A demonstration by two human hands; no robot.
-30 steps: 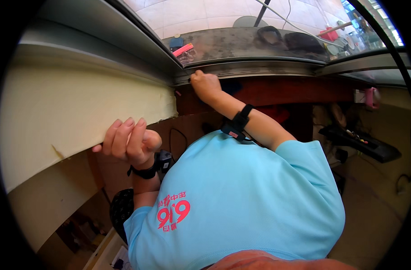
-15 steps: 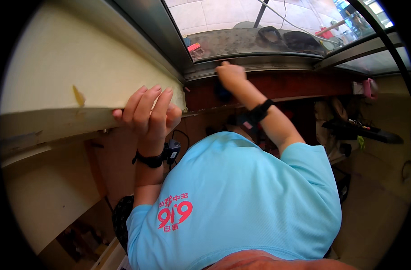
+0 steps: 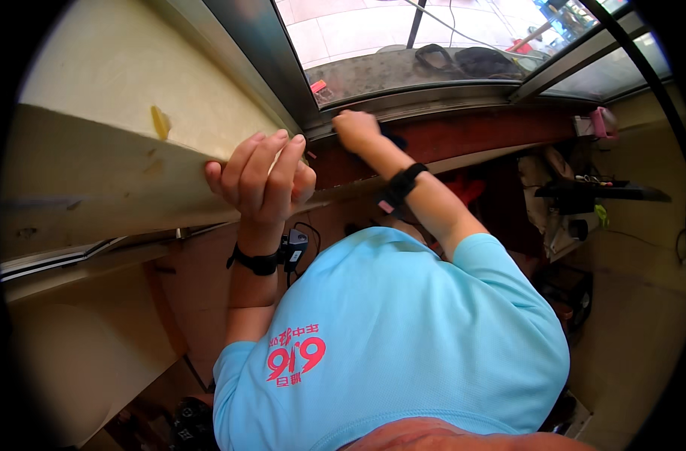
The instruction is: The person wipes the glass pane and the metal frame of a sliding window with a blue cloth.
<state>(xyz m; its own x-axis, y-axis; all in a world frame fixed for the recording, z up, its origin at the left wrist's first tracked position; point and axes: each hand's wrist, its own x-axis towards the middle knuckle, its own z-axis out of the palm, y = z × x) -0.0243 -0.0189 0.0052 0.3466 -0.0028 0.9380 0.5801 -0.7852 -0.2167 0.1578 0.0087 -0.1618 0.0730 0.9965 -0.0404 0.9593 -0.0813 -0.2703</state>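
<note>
My right hand [image 3: 356,129] is closed at the left end of the dark red window sill [image 3: 463,141], right against the metal window frame [image 3: 433,104]. A dark blue, cloth-like bit [image 3: 392,138] shows beside its wrist; most of it is hidden under the hand. My left hand [image 3: 260,179] leans on the edge of the cream wall corner [image 3: 200,113], its fingers stretched and slightly bent, with nothing seen in them. Black bands sit on both wrists, and a small grey box [image 3: 295,246] with a cable is on the left one.
Behind the glass lies a grey ledge [image 3: 373,74] with dark items and a red piece. A pink object [image 3: 604,122] stands at the sill's right end. Below it are a black shelf-like thing [image 3: 602,191] and clutter. A yellow peeling strip [image 3: 160,122] hangs on the wall.
My right hand has slid left along the sill toward the frame's corner. My left hand stays on the wall edge. The whole view has shifted slightly.
</note>
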